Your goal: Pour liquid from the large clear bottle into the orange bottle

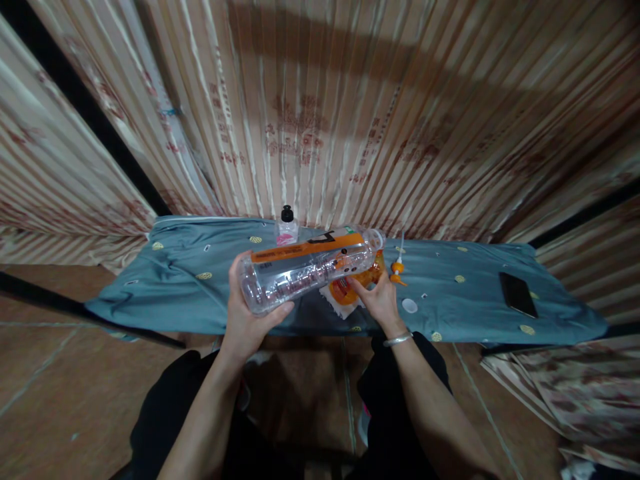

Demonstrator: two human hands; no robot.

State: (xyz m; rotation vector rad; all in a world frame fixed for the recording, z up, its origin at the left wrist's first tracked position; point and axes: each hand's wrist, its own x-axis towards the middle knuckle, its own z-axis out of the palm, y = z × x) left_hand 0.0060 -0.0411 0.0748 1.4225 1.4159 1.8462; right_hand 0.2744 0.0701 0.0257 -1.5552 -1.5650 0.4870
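Note:
My left hand (249, 320) is wrapped round the base of a large clear plastic bottle (295, 283) with an orange and grey label. The bottle lies tilted in the air, its neck up to the right. My right hand (379, 300) grips an orange bottle (343, 292) beneath that neck; the clear bottle hides part of it. Whether liquid runs between the two cannot be made out. Under the orange bottle is a white cloth or tissue (345, 311). Just right of my right hand lie an orange pump top (397, 268) with a clear tube and a white round cap (409, 305).
A small clear bottle with a black cap (287, 223) stands at the back of the blue cloth-covered table (465, 300). A dark phone (518, 294) lies at the right. Pleated curtains (300, 133) hang close behind, and dark metal poles (90, 100) slant at both sides.

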